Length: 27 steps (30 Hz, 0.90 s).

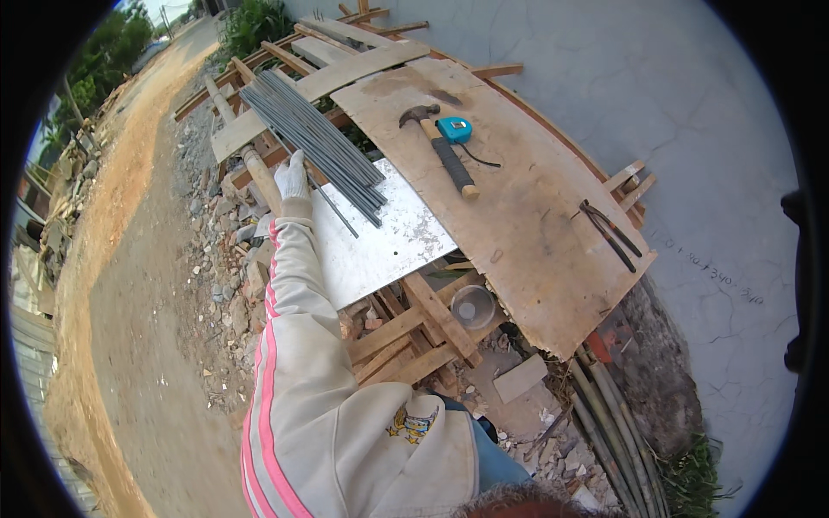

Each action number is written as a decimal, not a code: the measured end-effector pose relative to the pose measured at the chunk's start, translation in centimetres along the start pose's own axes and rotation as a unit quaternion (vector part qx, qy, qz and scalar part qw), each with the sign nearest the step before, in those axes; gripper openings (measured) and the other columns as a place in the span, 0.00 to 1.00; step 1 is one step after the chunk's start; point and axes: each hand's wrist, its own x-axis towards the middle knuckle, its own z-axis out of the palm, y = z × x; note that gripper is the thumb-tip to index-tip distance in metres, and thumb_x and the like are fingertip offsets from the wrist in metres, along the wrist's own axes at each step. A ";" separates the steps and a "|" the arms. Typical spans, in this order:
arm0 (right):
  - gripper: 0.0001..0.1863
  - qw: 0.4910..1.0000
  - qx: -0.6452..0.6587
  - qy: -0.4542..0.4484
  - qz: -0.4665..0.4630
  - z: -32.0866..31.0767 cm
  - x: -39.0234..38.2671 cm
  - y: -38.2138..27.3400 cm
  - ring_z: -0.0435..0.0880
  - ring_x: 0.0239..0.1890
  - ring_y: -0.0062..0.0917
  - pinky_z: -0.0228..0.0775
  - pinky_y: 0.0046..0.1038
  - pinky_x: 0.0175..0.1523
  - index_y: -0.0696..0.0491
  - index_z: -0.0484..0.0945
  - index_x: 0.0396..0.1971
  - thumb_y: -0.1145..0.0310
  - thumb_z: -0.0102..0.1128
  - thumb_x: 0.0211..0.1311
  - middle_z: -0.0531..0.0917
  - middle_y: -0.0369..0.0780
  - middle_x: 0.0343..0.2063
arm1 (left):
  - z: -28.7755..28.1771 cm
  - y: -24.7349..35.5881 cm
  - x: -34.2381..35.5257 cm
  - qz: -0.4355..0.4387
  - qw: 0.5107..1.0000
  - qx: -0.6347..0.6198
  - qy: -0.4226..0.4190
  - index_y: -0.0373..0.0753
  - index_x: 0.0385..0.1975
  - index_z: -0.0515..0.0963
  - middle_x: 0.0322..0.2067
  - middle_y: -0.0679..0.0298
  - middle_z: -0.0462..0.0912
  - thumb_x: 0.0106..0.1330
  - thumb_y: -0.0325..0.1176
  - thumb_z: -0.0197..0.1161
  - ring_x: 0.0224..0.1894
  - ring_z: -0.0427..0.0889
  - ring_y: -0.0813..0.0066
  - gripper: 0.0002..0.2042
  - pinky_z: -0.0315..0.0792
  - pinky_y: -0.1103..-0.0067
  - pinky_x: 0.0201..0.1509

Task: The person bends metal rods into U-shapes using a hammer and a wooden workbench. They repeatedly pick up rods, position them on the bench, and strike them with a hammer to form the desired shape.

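Note:
My left hand (293, 179), in a white glove, reaches to the near-left side of a bundle of thin grey steel rods (315, 142). Its fingers are closed at a single rod (333, 210) that lies a little apart from the bundle; part of the grip is hidden. Beneath the rods' near ends is a white, scuffed metal sheet (380, 255). On the brown board (527, 207) to the right rest a claw hammer (447, 160) with a dark grip, a turquoise tape measure (454, 129) and dark-handled pincers (611, 237). My right hand is out of view.
Wooden beams (432, 315) support the boards, with a clear round container (473, 306) among them. A round pole (259, 177) runs along the left. Rubble (220, 250) covers the ground there. A grey wall (691, 129) borders the right, and pipes (609, 423) lie below the board.

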 end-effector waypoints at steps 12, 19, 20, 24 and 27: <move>0.12 0.903 0.418 0.032 -0.093 -20.1 4.2 -28.7 0.65 0.16 0.11 0.54 0.21 0.21 0.60 0.79 0.45 0.65 0.61 0.76 0.76 0.35 0.24 | 16.6 9.7 -32.6 -0.064 0.918 -0.143 -0.364 0.33 0.49 0.76 0.35 0.61 0.84 0.78 0.37 0.60 0.28 0.79 0.81 0.13 0.74 0.82 0.31; 0.14 0.944 0.271 -0.021 -0.185 -20.7 4.5 -28.1 0.80 0.35 0.24 0.74 0.30 0.45 0.62 0.78 0.52 0.70 0.63 0.73 0.83 0.41 0.39 | 16.6 6.9 -46.8 -0.198 0.833 -0.108 -0.505 0.35 0.48 0.75 0.35 0.62 0.85 0.80 0.36 0.57 0.29 0.82 0.81 0.10 0.78 0.82 0.31; 0.15 0.944 0.240 0.007 -0.226 -20.5 5.1 -27.3 0.81 0.37 0.26 0.74 0.31 0.47 0.62 0.78 0.52 0.70 0.63 0.72 0.83 0.42 0.40 | 16.6 6.3 -49.0 -0.240 0.813 -0.115 -0.518 0.36 0.48 0.75 0.35 0.62 0.85 0.80 0.35 0.56 0.30 0.83 0.80 0.09 0.79 0.82 0.33; 0.16 0.945 0.201 -0.051 -0.251 -20.4 7.4 -23.1 0.80 0.39 0.30 0.73 0.33 0.50 0.63 0.79 0.52 0.69 0.65 0.70 0.84 0.45 0.37 | 17.8 4.3 -55.5 -0.212 0.784 -0.103 -0.574 0.35 0.49 0.76 0.38 0.63 0.85 0.80 0.38 0.56 0.35 0.84 0.79 0.11 0.81 0.79 0.38; 0.15 0.952 0.164 -0.101 -0.237 -21.0 9.6 -19.2 0.75 0.33 0.25 0.71 0.29 0.44 0.62 0.81 0.48 0.67 0.67 0.69 0.81 0.42 0.30 | 20.4 3.5 -59.3 -0.170 0.775 -0.108 -0.599 0.35 0.51 0.76 0.40 0.62 0.85 0.79 0.39 0.57 0.37 0.84 0.77 0.13 0.81 0.78 0.39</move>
